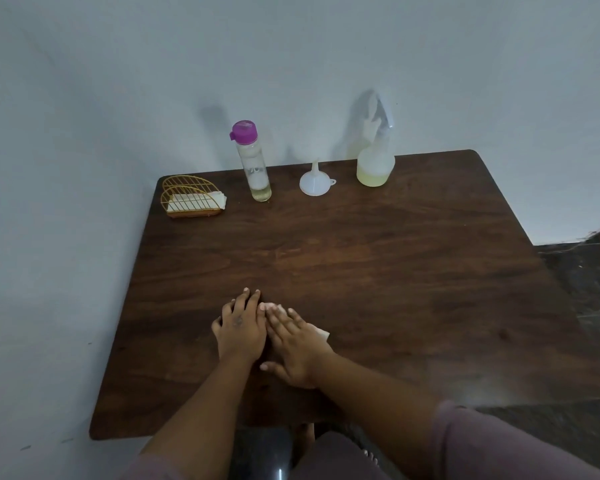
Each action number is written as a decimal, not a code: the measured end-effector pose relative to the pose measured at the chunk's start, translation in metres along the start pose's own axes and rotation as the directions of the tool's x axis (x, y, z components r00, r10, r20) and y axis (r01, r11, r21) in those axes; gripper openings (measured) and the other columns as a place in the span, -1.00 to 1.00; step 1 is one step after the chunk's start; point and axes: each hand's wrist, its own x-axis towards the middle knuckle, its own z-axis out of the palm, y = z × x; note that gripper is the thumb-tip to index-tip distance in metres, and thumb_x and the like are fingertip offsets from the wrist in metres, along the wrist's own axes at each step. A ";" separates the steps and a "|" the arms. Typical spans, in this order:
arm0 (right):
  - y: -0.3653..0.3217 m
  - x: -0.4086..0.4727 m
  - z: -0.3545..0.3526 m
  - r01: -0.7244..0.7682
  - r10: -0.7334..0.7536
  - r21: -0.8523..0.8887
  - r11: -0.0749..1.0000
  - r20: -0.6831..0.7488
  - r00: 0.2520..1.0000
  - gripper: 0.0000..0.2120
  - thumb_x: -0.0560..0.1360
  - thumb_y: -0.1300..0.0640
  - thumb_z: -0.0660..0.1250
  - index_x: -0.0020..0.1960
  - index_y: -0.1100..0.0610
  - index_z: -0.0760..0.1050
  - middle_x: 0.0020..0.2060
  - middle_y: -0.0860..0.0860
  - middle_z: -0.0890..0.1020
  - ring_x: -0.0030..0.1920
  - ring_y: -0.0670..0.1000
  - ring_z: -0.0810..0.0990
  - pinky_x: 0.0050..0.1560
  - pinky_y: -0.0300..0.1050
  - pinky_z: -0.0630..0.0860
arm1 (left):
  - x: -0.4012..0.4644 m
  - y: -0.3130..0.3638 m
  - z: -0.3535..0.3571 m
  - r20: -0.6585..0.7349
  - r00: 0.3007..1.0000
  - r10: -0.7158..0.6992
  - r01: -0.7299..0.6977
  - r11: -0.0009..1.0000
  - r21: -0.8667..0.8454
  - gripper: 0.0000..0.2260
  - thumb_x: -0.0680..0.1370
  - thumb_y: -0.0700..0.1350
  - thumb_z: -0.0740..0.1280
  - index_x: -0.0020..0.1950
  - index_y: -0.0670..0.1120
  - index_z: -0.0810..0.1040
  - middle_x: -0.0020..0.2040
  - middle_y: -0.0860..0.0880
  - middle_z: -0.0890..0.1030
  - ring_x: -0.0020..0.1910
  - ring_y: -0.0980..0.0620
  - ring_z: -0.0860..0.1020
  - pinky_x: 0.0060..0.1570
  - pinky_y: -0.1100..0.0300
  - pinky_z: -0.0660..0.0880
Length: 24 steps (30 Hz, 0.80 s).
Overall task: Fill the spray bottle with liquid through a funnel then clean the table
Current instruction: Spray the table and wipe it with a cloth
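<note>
A spray bottle [375, 157] with pale yellow liquid in its base stands at the back right of the wooden table [413, 271], its trigger head on. A white funnel [314, 180] rests upside down to its left. Further left stands a clear bottle [253, 164] with a purple cap and a little liquid at the bottom. My right hand [297, 344] lies flat on a white tissue [321, 331] near the table's front middle. My left hand [240, 323] lies flat on the table, touching the right hand's side.
A gold wire napkin holder [191, 197] with white tissues sits at the back left corner. A pale wall runs behind and to the left of the table. Dark floor shows to the right, and my feet appear below the front edge.
</note>
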 end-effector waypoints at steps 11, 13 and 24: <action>0.124 -0.031 -0.021 -0.773 0.813 0.288 0.566 -0.038 0.581 -0.14 0.54 -0.34 -0.18 0.53 0.32 -0.24 0.53 0.23 -0.24 0.53 0.15 -0.28 0.53 0.12 -0.18 | -0.003 0.004 0.002 -0.033 0.999 0.019 -0.019 1.000 -0.020 -0.54 0.66 0.12 0.07 0.54 0.03 0.25 0.55 0.03 0.25 0.50 -0.04 0.23 0.40 -0.10 0.21; 0.098 -0.029 -0.015 -0.752 0.792 0.280 0.597 -0.056 0.608 -0.12 0.53 -0.34 -0.17 0.52 0.35 -0.22 0.51 0.28 -0.22 0.53 0.21 -0.26 0.53 0.13 -0.19 | -0.002 0.005 0.000 -0.082 0.996 0.018 -0.024 0.997 -0.075 -0.54 0.65 0.10 0.11 0.52 -0.01 0.28 0.52 0.01 0.31 0.47 -0.03 0.29 0.38 -0.09 0.24; 0.020 0.064 -0.032 0.027 -0.026 -0.065 0.998 0.015 1.000 -0.30 0.58 -0.23 -0.12 0.56 0.15 -0.17 0.56 0.10 -0.14 0.53 0.04 -0.29 0.47 0.09 -0.29 | 0.013 -0.010 -0.012 -0.078 0.993 0.094 -0.112 0.953 -0.280 -0.47 0.66 0.05 0.10 0.59 -0.06 0.07 0.52 -0.04 0.30 0.50 -0.01 0.24 0.42 -0.02 0.22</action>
